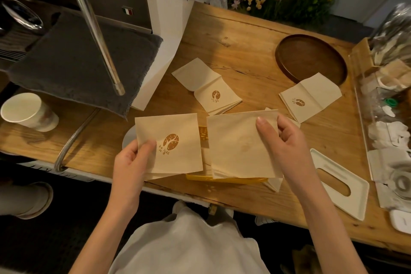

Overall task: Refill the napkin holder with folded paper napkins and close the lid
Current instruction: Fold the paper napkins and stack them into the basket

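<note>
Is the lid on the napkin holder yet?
No, the white lid lies flat on the wooden table to the right of the right hand, apart from the yellow napkin holder.

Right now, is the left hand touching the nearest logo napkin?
Touching. The head view shows the left hand pinching a corner of the nearest logo napkin.

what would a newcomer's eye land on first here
First, the two tan napkins held up mid-frame: the left hand pinches the logo napkin and the right hand pinches the plain-faced napkin, both above the yellow holder at the counter's near edge. Next, the white slotted lid lying off at the right. Farther back lie the centre napkin stack and the right napkin stack.
</note>
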`<action>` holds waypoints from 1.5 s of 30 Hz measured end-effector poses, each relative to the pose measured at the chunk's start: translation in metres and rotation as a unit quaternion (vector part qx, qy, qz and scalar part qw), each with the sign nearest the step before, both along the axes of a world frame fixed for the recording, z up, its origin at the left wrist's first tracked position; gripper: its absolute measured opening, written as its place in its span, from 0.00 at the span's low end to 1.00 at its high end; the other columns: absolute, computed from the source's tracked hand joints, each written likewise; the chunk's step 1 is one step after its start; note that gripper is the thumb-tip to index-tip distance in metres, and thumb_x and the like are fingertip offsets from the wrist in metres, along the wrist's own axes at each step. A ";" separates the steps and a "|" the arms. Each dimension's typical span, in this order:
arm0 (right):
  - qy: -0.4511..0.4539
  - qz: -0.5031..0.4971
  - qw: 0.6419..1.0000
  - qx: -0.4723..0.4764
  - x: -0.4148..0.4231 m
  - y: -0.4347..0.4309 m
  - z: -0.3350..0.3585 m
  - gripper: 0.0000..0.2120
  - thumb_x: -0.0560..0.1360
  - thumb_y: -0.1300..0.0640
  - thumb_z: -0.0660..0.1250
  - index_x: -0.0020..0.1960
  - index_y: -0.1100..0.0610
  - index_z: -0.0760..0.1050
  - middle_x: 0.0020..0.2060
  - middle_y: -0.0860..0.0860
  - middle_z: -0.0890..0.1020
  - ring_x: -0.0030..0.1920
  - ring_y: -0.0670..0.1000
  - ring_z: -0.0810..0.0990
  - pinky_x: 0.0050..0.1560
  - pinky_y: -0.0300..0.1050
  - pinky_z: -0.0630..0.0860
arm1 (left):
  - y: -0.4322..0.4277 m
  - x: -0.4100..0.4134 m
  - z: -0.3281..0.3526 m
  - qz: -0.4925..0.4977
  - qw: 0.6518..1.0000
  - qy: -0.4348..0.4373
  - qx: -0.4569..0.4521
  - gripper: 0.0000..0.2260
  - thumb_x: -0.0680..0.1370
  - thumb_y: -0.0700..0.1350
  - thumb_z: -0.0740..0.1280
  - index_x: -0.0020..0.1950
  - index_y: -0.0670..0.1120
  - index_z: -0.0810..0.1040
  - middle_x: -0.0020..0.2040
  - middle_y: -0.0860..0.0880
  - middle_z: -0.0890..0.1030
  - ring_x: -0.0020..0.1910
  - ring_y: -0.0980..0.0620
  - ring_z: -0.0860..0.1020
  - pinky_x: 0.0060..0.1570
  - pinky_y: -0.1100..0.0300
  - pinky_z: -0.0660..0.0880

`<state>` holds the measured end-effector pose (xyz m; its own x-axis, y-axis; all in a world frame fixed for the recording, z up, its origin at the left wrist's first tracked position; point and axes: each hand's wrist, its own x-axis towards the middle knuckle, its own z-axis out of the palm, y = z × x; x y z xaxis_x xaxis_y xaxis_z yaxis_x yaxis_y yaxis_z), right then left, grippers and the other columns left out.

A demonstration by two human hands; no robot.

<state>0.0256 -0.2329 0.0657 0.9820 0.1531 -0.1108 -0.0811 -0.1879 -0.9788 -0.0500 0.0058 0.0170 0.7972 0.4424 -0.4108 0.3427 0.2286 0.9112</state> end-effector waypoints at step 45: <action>-0.124 -0.067 0.979 -0.148 -0.005 0.025 -0.012 0.12 0.78 0.51 0.66 0.38 0.55 0.75 0.30 0.46 0.78 0.29 0.47 0.72 0.27 0.37 0.65 | -0.021 -0.002 0.004 -0.173 0.977 -0.057 -0.106 0.13 0.79 0.43 0.62 0.63 0.49 0.76 0.55 0.49 0.84 0.54 0.51 0.83 0.46 0.61 0.80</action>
